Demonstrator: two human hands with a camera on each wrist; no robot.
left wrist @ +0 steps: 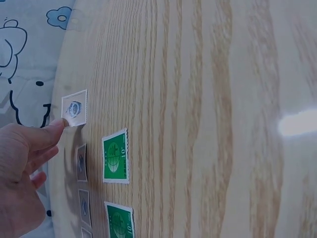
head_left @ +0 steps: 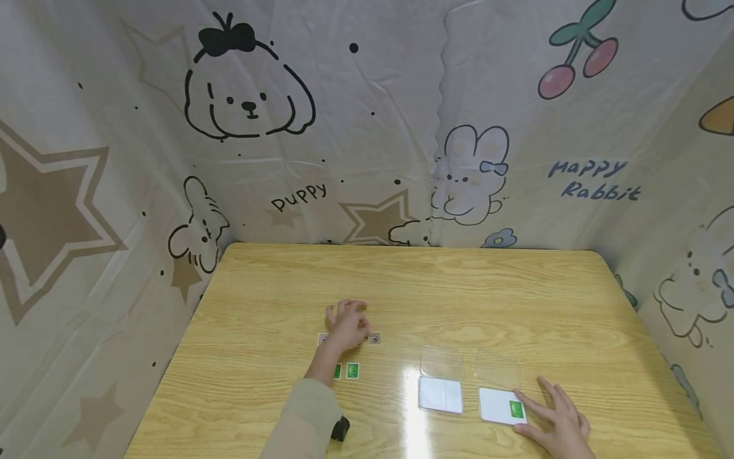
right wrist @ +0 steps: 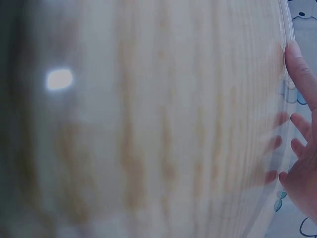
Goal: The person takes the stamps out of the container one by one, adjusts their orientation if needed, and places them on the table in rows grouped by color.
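Observation:
My left hand [head_left: 346, 328] is over the left part of the table and pinches a pale postage stamp [left wrist: 74, 108] with a blue emblem by its edge, tilted up in the left wrist view. Below it are several similar pale stamps [left wrist: 81, 163] in a row, with green stamps [left wrist: 115, 157] beside them. My right hand [head_left: 559, 421], fingers spread, touches the right edge of a flat case [head_left: 493, 405] with a white inside, thumb at the near corner and a fingertip at the far corner. A green stamp [head_left: 516, 409] lies at that case's right end.
A second white-lined case [head_left: 439, 395] lies left of the first, its clear lid [head_left: 441, 361] folded back flat. The other clear lid [head_left: 496, 368] lies behind the right case. Patterned cloth [head_left: 378, 115] hangs around the wooden table [head_left: 413, 280]. A bright reflection falls near the left case.

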